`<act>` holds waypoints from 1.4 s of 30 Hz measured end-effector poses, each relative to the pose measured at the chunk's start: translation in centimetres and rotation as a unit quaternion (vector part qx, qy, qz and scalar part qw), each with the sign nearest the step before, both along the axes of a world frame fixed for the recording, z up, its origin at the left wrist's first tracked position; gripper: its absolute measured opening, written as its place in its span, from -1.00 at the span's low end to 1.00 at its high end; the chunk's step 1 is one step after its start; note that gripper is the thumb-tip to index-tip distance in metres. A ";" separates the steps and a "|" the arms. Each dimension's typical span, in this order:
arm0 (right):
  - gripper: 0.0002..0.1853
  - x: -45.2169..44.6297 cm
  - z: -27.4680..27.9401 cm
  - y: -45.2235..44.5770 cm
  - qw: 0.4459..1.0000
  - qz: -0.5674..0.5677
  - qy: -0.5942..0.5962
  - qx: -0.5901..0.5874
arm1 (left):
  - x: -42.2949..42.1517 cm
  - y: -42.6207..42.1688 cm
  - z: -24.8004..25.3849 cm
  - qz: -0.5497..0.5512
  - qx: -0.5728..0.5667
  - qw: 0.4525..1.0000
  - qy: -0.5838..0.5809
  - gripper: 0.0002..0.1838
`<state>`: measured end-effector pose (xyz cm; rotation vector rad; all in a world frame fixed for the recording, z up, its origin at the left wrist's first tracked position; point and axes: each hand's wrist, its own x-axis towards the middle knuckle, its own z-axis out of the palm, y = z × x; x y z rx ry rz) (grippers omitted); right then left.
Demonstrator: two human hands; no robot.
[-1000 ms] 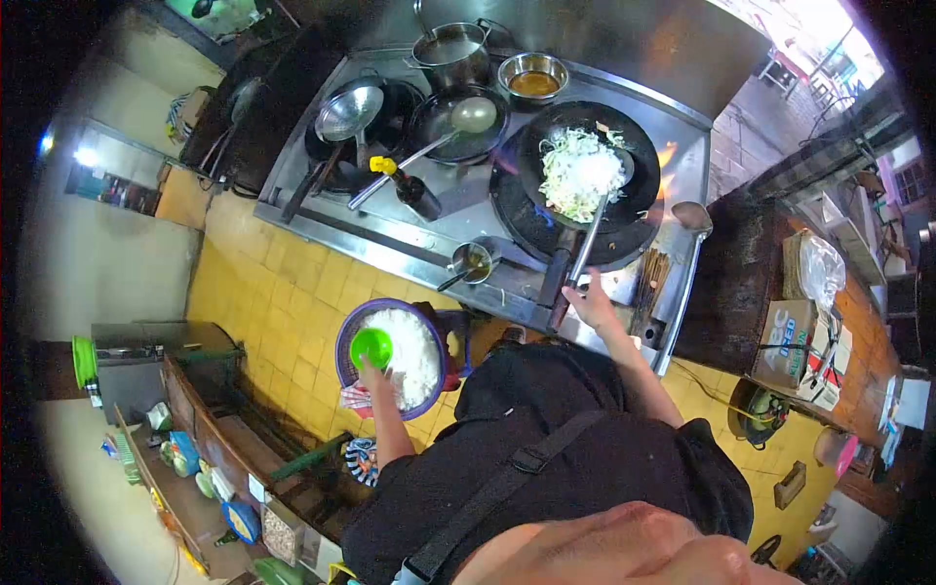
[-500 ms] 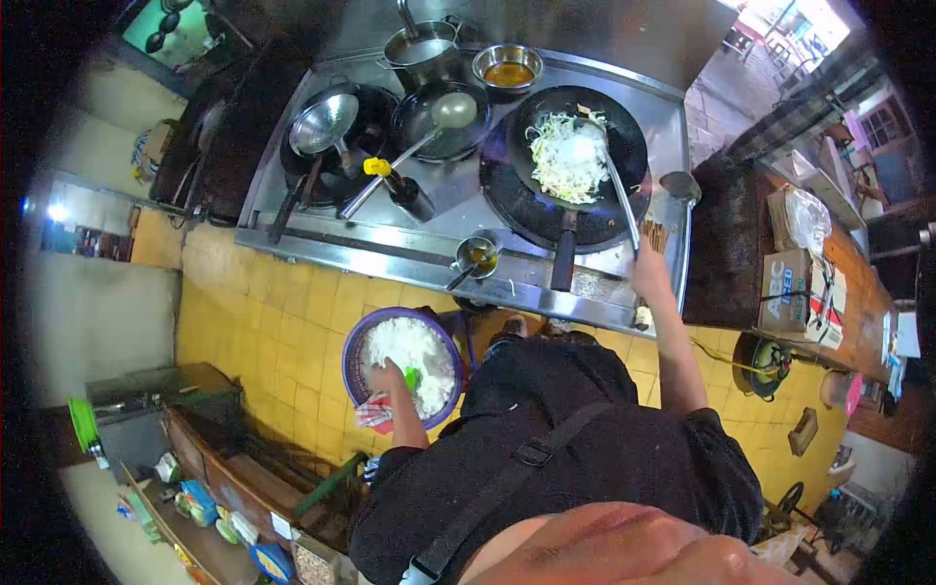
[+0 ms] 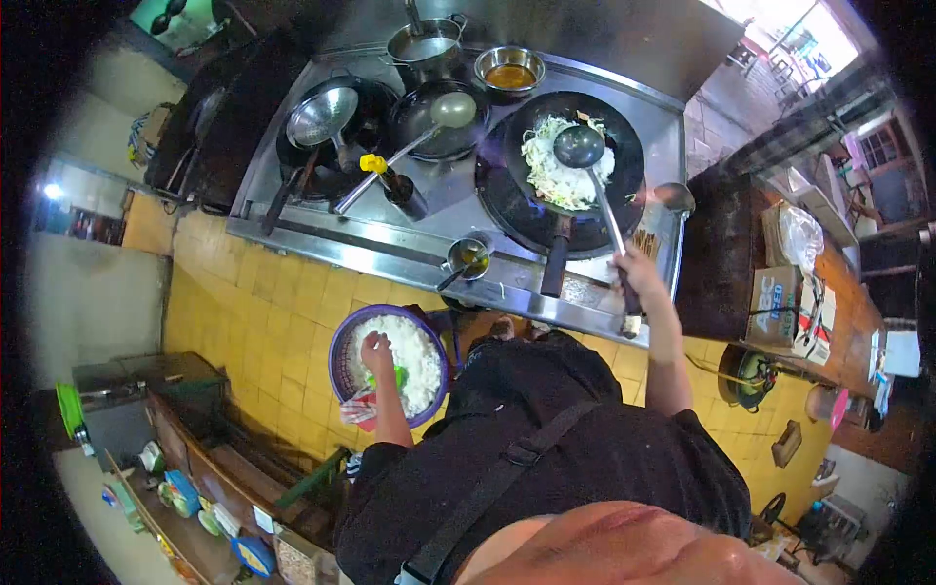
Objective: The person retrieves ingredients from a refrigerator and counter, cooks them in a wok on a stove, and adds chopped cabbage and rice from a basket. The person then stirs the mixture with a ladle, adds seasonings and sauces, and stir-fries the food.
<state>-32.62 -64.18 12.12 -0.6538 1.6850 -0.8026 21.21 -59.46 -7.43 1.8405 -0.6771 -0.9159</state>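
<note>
My right hand (image 3: pixel 639 277) is closed around the handle of a long ladle (image 3: pixel 609 216). The ladle's dark round bowl hangs over a black wok (image 3: pixel 629 161) holding pale shredded vegetables and white rice (image 3: pixel 565 185). My left hand (image 3: pixel 375 353) is above a purple basket (image 3: pixel 337 366) of white rice (image 3: pixel 419 366); its fingers look loosely bent and apart, with nothing seen in them. Something bright green (image 3: pixel 399 376) sits by that wrist, partly hidden. A red-and-white plastic wrapper (image 3: pixel 359 408) lies at the basket's near rim.
On the steel stove (image 3: pixel 439 222) stand a pot (image 3: pixel 424 44), a bowl of brown liquid (image 3: pixel 511 76), a dark pan with another ladle (image 3: pixel 453 110), a strainer (image 3: pixel 322 117), a yellow-capped bottle (image 3: pixel 402 190) and a small pot (image 3: pixel 469 258). A cardboard box (image 3: pixel 777 307) is at right.
The ladle's bowl, white-covered before, now shows dark above the food. My right hand has shifted slightly down and left. My left hand has risen off the rice toward the stove. The view has shifted slightly.
</note>
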 end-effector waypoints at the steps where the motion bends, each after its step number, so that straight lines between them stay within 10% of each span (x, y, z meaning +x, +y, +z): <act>1: -0.66 -0.1 3.5 -0.8 0.994 -0.046 -0.051 -0.085 | -0.9 -0.1 1.8 -0.005 0.029 0.999 0.023 -0.73; 4: -0.58 -0.8 11.5 -2.3 0.907 -0.145 -0.278 -0.281 | -4.1 0.5 6.9 -0.093 0.080 0.992 -0.019 -0.75; 7: -0.71 -1.5 11.9 -6.3 0.937 0.002 0.066 -0.343 | -13.8 0.0 15.4 -0.159 -0.142 0.973 0.088 -0.82; 9: -0.74 0.4 11.0 -10.4 0.777 0.015 0.348 -0.524 | -18.4 -0.8 20.3 -0.307 -0.140 0.941 0.041 -0.86; 10: -0.79 2.5 12.2 -11.5 0.828 -0.033 0.143 -0.541 | -20.1 -1.2 22.9 -0.422 -0.136 0.896 -0.031 -0.87; 18: -0.78 4.2 20.4 -15.2 0.742 -0.013 0.222 -0.632 | -28.2 -2.9 30.8 -0.761 -0.314 0.561 0.090 -0.87; 34: -0.74 3.5 15.9 -16.9 0.786 -0.049 0.219 -0.576 | -33.5 -3.0 31.7 -0.741 -0.479 0.471 0.020 -0.75; 38: -0.75 3.9 15.2 -14.8 0.750 -0.016 0.274 -0.602 | -36.9 -4.3 32.3 -0.640 -0.563 0.523 -0.001 -0.85; 40: -0.77 2.9 11.7 -18.3 0.688 0.000 0.289 -0.666 | -37.6 -4.2 34.9 -0.667 -0.585 0.461 0.032 -0.89; 42: -0.80 3.5 13.7 -18.1 0.767 0.005 0.161 -0.621 | -36.9 -4.5 34.8 -0.724 -0.527 0.443 0.043 -0.85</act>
